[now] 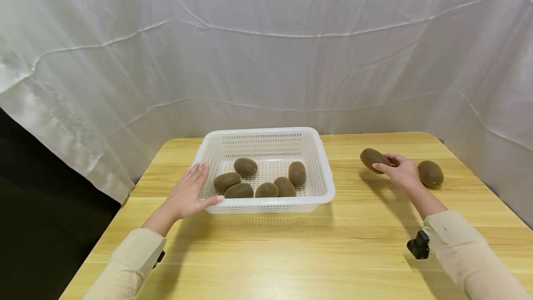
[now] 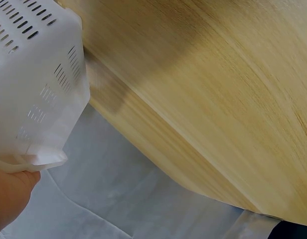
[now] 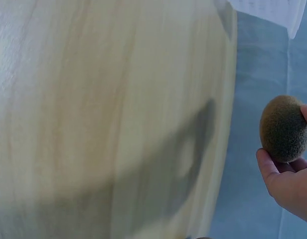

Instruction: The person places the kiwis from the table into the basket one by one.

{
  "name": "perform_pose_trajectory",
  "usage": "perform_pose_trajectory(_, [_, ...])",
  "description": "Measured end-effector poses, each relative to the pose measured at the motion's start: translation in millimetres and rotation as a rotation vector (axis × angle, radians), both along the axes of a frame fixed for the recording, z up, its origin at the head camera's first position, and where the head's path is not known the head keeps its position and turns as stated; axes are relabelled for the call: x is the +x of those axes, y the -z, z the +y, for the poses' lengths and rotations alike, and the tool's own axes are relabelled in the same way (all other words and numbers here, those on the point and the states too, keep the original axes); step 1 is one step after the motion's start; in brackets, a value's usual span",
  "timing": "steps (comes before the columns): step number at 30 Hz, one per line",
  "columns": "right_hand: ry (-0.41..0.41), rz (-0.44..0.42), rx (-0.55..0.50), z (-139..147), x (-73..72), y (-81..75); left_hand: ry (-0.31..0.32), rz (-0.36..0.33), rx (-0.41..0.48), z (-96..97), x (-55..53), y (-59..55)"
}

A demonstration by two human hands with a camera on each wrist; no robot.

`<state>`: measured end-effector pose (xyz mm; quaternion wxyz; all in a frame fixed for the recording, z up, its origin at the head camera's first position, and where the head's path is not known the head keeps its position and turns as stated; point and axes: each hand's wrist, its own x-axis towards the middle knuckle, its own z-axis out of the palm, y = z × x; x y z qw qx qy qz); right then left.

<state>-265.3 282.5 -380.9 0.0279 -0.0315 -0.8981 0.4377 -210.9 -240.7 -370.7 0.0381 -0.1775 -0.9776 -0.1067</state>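
Observation:
My right hand (image 1: pixel 401 171) pinches a brown, fuzzy kiwi (image 1: pixel 373 159) between thumb and fingers, held above the table on the right. The same kiwi (image 3: pixel 283 128) shows in the right wrist view with fingertips at its lower side. Another kiwi (image 1: pixel 430 173) lies on the table just right of that hand. At the left, my left hand (image 1: pixel 187 194) rests on the rim of a white plastic basket (image 1: pixel 270 201), fingers straight along the left side and thumb on the front corner. Several kiwis (image 1: pixel 245 167) lie inside the basket.
The wooden table (image 1: pixel 266 253) has its back edge close behind the basket. A pale curtain (image 1: pixel 266 73) hangs behind and at both sides. Black material (image 1: pixel 46 207) shows beyond the table's left edge.

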Motion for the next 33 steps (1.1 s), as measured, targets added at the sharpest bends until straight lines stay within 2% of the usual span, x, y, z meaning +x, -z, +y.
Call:
perform_pose_trajectory(11, [-0.052,0.034,-0.015,-20.3,4.8,-23.6,0.004,0.012,-0.018,-0.3,-0.3,0.1])
perform_pose_trajectory(18, [-0.102,0.019,-0.032,-34.8,7.0,-39.0,0.005,0.007,-0.018,0.5,0.2,-1.2])
perform_pose_trajectory(33, [-0.184,0.087,-0.011,-65.6,14.8,-55.5,0.0,0.01,-0.013,0.4,0.2,-0.1])
